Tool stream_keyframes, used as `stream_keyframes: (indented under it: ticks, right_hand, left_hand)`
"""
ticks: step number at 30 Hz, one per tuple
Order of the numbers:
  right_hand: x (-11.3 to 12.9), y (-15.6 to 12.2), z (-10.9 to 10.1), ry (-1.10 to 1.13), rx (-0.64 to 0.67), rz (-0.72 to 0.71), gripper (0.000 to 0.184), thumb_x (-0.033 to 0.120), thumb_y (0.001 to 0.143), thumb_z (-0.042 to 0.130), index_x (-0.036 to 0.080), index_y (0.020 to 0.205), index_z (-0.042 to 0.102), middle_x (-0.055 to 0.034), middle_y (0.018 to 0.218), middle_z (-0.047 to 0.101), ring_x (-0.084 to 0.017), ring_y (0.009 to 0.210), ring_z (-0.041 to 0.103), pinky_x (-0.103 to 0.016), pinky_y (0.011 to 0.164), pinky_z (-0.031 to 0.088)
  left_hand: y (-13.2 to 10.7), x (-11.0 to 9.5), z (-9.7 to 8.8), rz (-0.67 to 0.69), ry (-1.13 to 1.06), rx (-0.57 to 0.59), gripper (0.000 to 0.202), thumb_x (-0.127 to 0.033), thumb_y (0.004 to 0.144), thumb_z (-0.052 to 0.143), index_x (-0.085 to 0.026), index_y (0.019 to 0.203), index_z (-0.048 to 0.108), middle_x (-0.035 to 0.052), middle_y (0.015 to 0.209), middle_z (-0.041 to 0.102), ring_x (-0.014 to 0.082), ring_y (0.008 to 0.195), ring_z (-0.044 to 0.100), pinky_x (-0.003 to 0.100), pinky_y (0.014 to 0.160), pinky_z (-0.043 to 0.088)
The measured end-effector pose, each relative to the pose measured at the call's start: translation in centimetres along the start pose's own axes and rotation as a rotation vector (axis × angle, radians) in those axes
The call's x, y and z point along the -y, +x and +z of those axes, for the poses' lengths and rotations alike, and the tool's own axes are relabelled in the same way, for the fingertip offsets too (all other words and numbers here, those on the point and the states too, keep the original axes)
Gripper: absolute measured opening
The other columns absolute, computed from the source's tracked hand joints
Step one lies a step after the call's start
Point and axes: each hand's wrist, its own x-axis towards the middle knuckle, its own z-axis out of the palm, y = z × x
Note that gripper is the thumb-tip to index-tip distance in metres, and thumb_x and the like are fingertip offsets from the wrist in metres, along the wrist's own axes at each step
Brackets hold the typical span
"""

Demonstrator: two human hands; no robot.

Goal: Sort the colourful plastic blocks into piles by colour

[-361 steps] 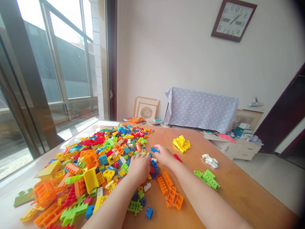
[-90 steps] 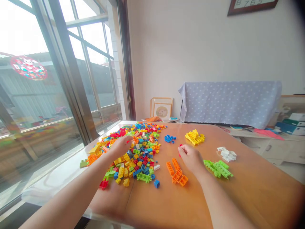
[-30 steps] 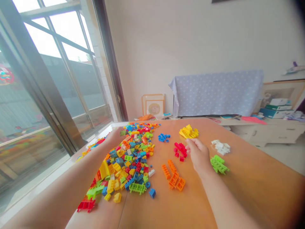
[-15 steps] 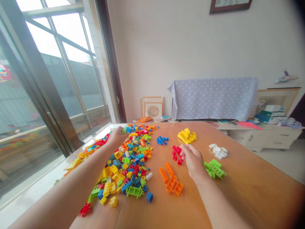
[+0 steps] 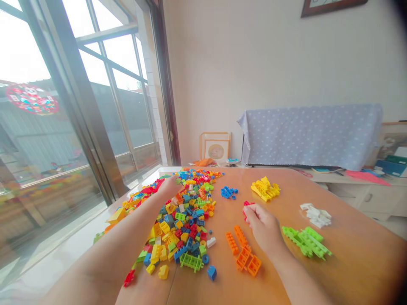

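My left hand [image 5: 171, 187] reaches into the far part of a big heap of mixed toy building bricks [image 5: 190, 220]. Its fingers are mostly hidden behind the back of the hand, so what they touch does not show. My right hand [image 5: 263, 222] is closed, with thumb and fingers pinched on a red brick [image 5: 247, 205] low over the table. The hand covers most of the spot where small red bricks lie. Orange bricks [image 5: 244, 254] lie just nearer to me, and light green bricks [image 5: 307, 241] sit right of my right wrist.
Separate groups of blue bricks [image 5: 229, 192], yellow bricks [image 5: 265, 189] and white bricks [image 5: 316, 215] lie on the brown table [image 5: 216, 292]. A window [image 5: 95, 106] stands at the left. Behind the table are a cloth-covered object [image 5: 308, 135] and a white cabinet [image 5: 378, 199].
The view has turned left, so everything appears further right. My right hand has shifted slightly left over the red bricks, covering more of them. My left hand stays at the heap.
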Motion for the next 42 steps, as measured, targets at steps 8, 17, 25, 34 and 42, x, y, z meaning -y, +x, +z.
stream_keyframes:
  ticks: [8, 17, 25, 34, 42]
  right_hand:
    - [0.5, -0.2, -0.1, -0.034, -0.015, -0.012, 0.039, 0.055, 0.093, 0.054, 0.021, 0.076, 0.063, 0.0001, 0.065, 0.059, -0.016, 0.062, 0.051, -0.028, 0.058, 0.037]
    - [0.7, -0.1, -0.1, -0.02, -0.035, -0.017, 0.039, 0.055, 0.093, 0.055, 0.021, 0.077, 0.064, 0.0005, 0.065, 0.059, -0.016, 0.061, 0.05, -0.028, 0.057, 0.035]
    - [1.2, 0.0, -0.2, -0.019, -0.036, -0.032, 0.039, 0.054, 0.095, 0.053, 0.021, 0.077, 0.063, 0.0015, 0.063, 0.057, -0.016, 0.06, 0.048, -0.028, 0.058, 0.036]
    - [1.5, -0.2, -0.3, -0.001, -0.039, -0.041, 0.039, 0.055, 0.094, 0.055, 0.021, 0.076, 0.063, 0.0013, 0.063, 0.056, -0.016, 0.061, 0.048, -0.028, 0.059, 0.036]
    - [0.5, 0.3, -0.1, -0.001, -0.044, -0.04, 0.041, 0.057, 0.093, 0.056, 0.021, 0.074, 0.062, 0.002, 0.061, 0.057, -0.015, 0.059, 0.047, -0.027, 0.056, 0.033]
  left_hand:
    - [0.1, -3.0, 3.7, 0.216, 0.165, 0.189, 0.037, -0.038, 0.097, 0.061, -0.019, 0.129, 0.06, 0.0104, 0.131, 0.062, 0.023, 0.11, 0.064, 0.045, 0.093, 0.057]
    - [1.0, -4.0, 5.9, 0.353, 0.288, 0.265, 0.042, -0.03, 0.088, 0.07, -0.026, 0.129, 0.065, 0.0114, 0.13, 0.065, 0.0295, 0.12, 0.06, 0.043, 0.099, 0.052]
    - [1.0, -3.6, 5.9, 0.359, 0.464, 0.197, 0.053, -0.025, 0.076, 0.065, -0.03, 0.128, 0.068, 0.014, 0.133, 0.061, 0.0397, 0.13, 0.047, 0.054, 0.106, 0.038]
    - [0.6, -3.1, 5.5, 0.336, 0.441, 0.175, 0.042, -0.031, 0.075, 0.068, -0.028, 0.117, 0.071, 0.0145, 0.131, 0.06, 0.0385, 0.127, 0.048, 0.051, 0.103, 0.039]
    - [-0.7, -3.6, 4.5, 0.273, 0.066, 0.101, 0.03, -0.031, 0.073, 0.075, -0.027, 0.102, 0.068, 0.0102, 0.12, 0.066, 0.0364, 0.127, 0.05, 0.046, 0.104, 0.039]
